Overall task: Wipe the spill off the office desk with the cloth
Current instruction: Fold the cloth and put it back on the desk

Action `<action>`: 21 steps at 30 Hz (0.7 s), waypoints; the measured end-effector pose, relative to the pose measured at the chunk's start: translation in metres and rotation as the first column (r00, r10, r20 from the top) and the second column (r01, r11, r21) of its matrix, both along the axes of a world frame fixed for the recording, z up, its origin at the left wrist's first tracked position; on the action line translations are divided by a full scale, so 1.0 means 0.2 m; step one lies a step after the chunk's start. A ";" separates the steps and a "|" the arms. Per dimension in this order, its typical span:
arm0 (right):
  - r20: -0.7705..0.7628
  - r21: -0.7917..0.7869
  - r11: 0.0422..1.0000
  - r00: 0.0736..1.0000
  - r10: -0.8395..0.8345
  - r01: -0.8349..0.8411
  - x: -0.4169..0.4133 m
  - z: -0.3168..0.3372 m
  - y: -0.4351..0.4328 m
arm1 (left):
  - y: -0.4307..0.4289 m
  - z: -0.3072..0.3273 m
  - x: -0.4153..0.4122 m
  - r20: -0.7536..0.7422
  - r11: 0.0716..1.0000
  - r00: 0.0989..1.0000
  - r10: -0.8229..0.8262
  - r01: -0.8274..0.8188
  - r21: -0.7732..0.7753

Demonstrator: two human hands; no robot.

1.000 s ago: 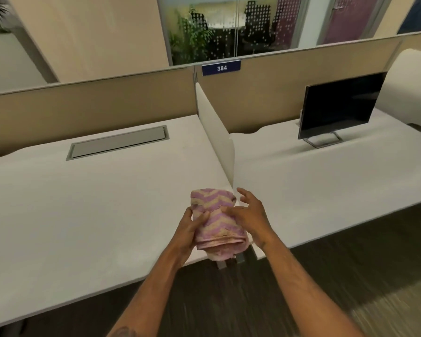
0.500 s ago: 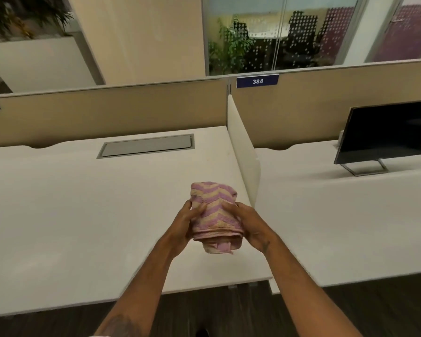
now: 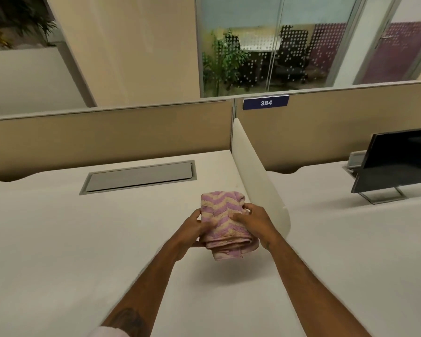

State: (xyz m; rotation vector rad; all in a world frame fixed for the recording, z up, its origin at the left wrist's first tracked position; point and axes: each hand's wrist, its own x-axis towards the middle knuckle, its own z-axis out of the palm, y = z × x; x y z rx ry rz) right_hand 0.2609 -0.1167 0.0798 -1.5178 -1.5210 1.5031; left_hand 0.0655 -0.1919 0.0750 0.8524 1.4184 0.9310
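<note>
A folded cloth [image 3: 223,215] with pink and cream zigzag stripes is held between both my hands above the white office desk [image 3: 83,239]. My left hand [image 3: 192,229] grips its left side and my right hand [image 3: 253,222] grips its right side, thumb on top. The cloth casts a faint shadow on the desk below. I see no spill on the desk surface.
A white divider panel [image 3: 260,181] stands just right of my hands, between two desks. A grey cable flap [image 3: 141,176] lies in the desk ahead. A black monitor [image 3: 399,156] stands on the right desk. Beige partitions [image 3: 107,139] close off the back.
My hands and the cloth have moved forward from the desk's front edge to over the left desk. The right hand has closed onto the cloth.
</note>
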 end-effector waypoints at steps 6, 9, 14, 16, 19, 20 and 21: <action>0.150 0.049 0.998 0.988 -0.038 0.031 -0.14 -0.01 0.38 | 0.41 -0.02 -0.06 -0.020 0.997 0.998 0.064 -0.065 -0.037; 0.207 0.091 0.996 0.977 -0.045 0.026 -0.23 -0.04 0.61 | 0.65 -0.08 -0.09 -0.034 0.990 0.991 0.127 -0.129 -0.057; 0.318 0.124 0.992 0.947 -0.031 -0.009 -0.36 -0.17 0.95 | 1.02 -0.22 -0.16 -0.103 0.974 0.974 0.202 -0.211 -0.080; 0.357 0.122 0.992 0.934 -0.025 -0.020 -0.40 -0.24 1.07 | 1.14 -0.29 -0.19 -0.130 0.972 0.969 0.212 -0.223 -0.078; 0.390 0.113 0.993 0.921 -0.022 -0.024 -0.47 -0.31 1.20 | 1.26 -0.36 -0.23 -0.146 0.964 0.959 0.243 -0.255 -0.075; 0.401 0.115 0.993 0.916 -0.024 -0.024 -0.49 -0.33 1.23 | 1.29 -0.37 -0.25 -0.156 0.961 0.955 0.253 -0.266 -0.070; 0.413 0.121 0.992 0.910 -0.026 -0.026 -0.51 -0.35 1.26 | 1.31 -0.39 -0.26 -0.169 0.960 0.951 0.259 -0.273 -0.068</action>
